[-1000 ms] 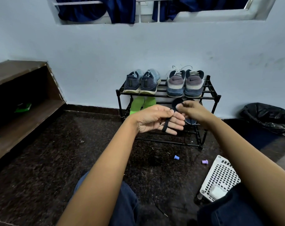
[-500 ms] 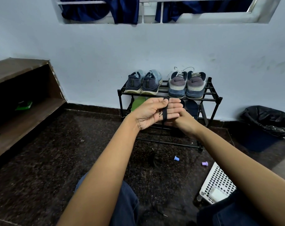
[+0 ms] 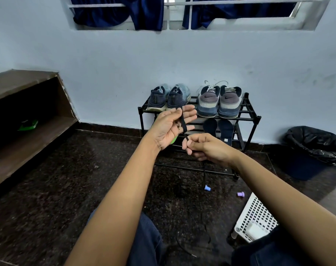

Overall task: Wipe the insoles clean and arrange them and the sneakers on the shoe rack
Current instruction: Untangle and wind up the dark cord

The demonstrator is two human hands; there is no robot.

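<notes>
1. two pairs of sneakers stand heel-out on the top tier of the black shoe rack [image 3: 250, 116] against the wall: a navy and light-blue pair [image 3: 168, 98] on the left, a grey pair [image 3: 220, 101] on the right, the pairs just beside each other.
2. two dark insoles [image 3: 219, 129] lean upright on the lower tier, under the grey pair; a sliver of a green insole [image 3: 174, 140] shows behind the left palm, most of it hidden.
3. the left hand [image 3: 170, 127] is raised in front of the rack, palm towards the camera and fingers [image 3: 189, 113] stretched out; a black lace [image 3: 183, 121] is looped across them and the thumb tip pins it there.
4. the right hand [image 3: 207, 148] sits just below and to the right, close to the left one but not touching it, its thumb and forefinger pinching the same lace; the loose end hangs from it to the dark floor.
5. a white perforated basket [image 3: 255, 219] lies by the right knee; a small blue piece [image 3: 207, 188] and a purple one [image 3: 240, 194] lie on the floor near it.
6. a bin lined with a black bag [image 3: 313, 146] stands at the right, and a brown wooden shelf [image 3: 29, 143] at the left.
</notes>
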